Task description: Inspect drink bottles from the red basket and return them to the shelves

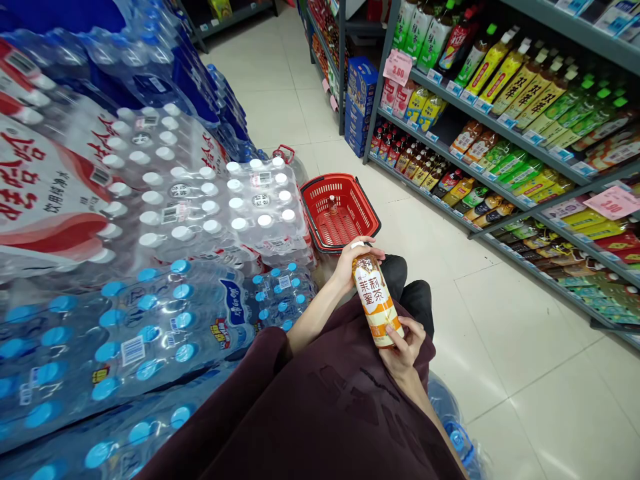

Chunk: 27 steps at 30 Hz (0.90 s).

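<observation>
A bottle of jasmine honey tea (374, 297), with an orange and white label and a white cap, is tilted in front of my body. My left hand (347, 261) is wrapped round its neck end, fingers curling over behind the cap. Near the base, my right hand (404, 343) grips it with thumb and fingers. The label faces up at me. Just beyond the bottle, a red shopping basket (340, 230) rests on the floor with a small bottle (333, 205) standing inside.
Shrink-wrapped packs of white-capped water (187, 190) and blue-capped water (145, 320) are stacked along my left. Shelves of bottled drinks (520, 87) with pink price signs run along the right. Blue boxes (360, 100) stand at the shelf end. Large water jugs (453, 427) sit by my right side.
</observation>
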Tool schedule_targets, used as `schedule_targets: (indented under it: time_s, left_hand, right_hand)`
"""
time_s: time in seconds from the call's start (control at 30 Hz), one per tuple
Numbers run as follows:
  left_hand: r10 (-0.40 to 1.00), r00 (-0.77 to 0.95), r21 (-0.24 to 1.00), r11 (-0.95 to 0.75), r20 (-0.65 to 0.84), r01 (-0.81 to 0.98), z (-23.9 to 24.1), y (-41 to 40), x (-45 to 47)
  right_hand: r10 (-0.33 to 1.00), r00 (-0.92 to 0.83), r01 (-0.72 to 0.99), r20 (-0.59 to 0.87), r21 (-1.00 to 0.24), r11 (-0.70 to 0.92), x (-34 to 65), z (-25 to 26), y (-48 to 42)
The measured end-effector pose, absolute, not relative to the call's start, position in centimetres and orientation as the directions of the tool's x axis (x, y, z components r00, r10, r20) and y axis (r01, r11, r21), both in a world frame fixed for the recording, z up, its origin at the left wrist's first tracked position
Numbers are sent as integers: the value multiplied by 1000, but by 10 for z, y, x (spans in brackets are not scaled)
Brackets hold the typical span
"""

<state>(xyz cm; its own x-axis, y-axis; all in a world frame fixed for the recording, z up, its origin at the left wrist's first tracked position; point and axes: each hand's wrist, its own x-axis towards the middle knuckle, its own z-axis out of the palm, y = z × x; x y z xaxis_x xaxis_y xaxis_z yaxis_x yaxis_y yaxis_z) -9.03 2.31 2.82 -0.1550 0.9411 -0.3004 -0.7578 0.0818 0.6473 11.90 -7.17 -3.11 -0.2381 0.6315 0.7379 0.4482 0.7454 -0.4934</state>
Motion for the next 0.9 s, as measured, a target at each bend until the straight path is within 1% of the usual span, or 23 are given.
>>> schedule_targets:
  time_s: [0.27, 0.67, 0.9]
  left_hand:
    - [936, -167, 655, 82, -309, -751, 30, 23, -92]
    - [935, -178, 659, 74, -306, -748, 30, 23, -93]
    - [928, -178, 647, 83, -328, -758, 30, 24, -92]
  right_hand:
    - [643, -252, 407, 724, -523, 749, 119, -36, -71]
    - [670, -258, 403, 697, -552, 730, 117, -34, -70]
    - [670, -286, 424, 685, -537, 730, 117, -29, -69]
